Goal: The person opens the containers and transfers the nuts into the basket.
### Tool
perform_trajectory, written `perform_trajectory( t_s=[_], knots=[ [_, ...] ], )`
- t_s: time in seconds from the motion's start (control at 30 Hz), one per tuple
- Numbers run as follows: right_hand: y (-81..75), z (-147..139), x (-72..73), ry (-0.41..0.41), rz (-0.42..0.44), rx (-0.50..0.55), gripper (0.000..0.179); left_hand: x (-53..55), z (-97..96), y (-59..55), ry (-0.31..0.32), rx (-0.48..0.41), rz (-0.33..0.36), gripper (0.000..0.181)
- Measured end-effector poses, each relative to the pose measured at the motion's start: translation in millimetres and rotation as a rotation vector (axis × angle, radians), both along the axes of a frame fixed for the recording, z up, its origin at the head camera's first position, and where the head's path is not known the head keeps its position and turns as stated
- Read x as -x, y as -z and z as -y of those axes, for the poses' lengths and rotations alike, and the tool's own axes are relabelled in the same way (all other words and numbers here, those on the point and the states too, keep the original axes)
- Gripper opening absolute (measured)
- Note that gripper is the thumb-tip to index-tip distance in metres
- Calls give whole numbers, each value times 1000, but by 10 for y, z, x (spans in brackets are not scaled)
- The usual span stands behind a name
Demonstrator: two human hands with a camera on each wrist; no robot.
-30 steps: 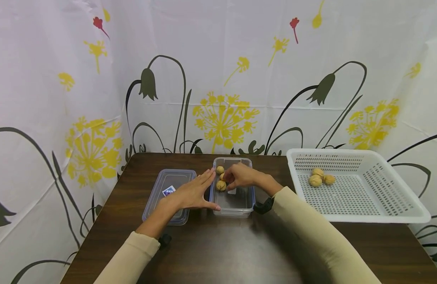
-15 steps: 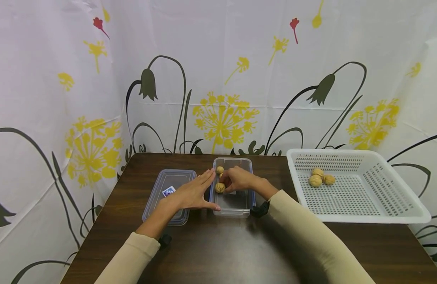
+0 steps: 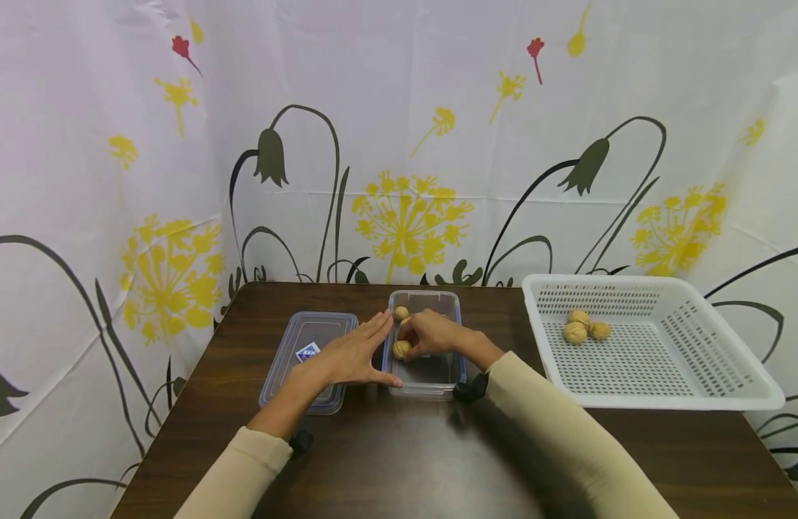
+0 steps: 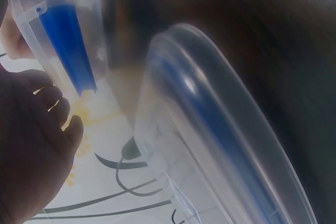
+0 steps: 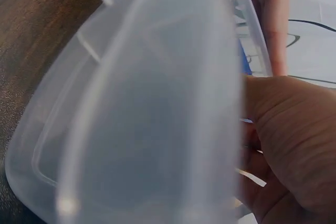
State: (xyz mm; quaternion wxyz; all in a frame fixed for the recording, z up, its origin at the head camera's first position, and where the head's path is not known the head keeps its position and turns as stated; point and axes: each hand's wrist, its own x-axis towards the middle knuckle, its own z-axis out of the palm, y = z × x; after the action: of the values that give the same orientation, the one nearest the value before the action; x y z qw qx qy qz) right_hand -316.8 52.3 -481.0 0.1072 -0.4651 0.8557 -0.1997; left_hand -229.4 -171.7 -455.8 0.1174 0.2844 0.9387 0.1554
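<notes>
In the head view a clear plastic food container (image 3: 437, 380) with blue edging stands in the middle of the table. My left hand (image 3: 349, 358) rests along its left side, fingers straight and thumb stretched toward the near corner. Reaching inside, my right hand (image 3: 431, 333) pinches a walnut (image 3: 401, 350) low by the left wall. Behind that walnut, another walnut (image 3: 401, 313) lies along the same wall, and one more is partly hidden by the fingers. The right wrist view shows the curled right hand (image 5: 294, 140) behind the blurred container wall (image 5: 157, 103).
A lidded clear container (image 3: 288, 360) with blue edging and a label lies left, partly behind my left forearm. On the right is a white perforated basket (image 3: 652, 400) holding walnuts (image 3: 575, 332). A patterned curtain (image 3: 399, 144) hangs behind the table (image 3: 399, 461).
My right hand has moved slightly nearer and to the left inside the container, and the front walnut has shifted toward the near end. The left hand stays in place.
</notes>
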Motion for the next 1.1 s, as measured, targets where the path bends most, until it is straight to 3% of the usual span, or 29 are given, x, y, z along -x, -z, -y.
perform_trajectory(
  t_s=[0.17,0.67,1.1],
  knots=[
    [-89,-60,-10,-22,-10,8,25,6,3,14,-1,-7,3,123],
    [-599,-420,-24,-92,27,32,33,-5,17,20,-2,-36,9,124],
    [-920,-845,18,-89,16,78,34,9,-9,18,2,-20,-3,125]
  ],
)
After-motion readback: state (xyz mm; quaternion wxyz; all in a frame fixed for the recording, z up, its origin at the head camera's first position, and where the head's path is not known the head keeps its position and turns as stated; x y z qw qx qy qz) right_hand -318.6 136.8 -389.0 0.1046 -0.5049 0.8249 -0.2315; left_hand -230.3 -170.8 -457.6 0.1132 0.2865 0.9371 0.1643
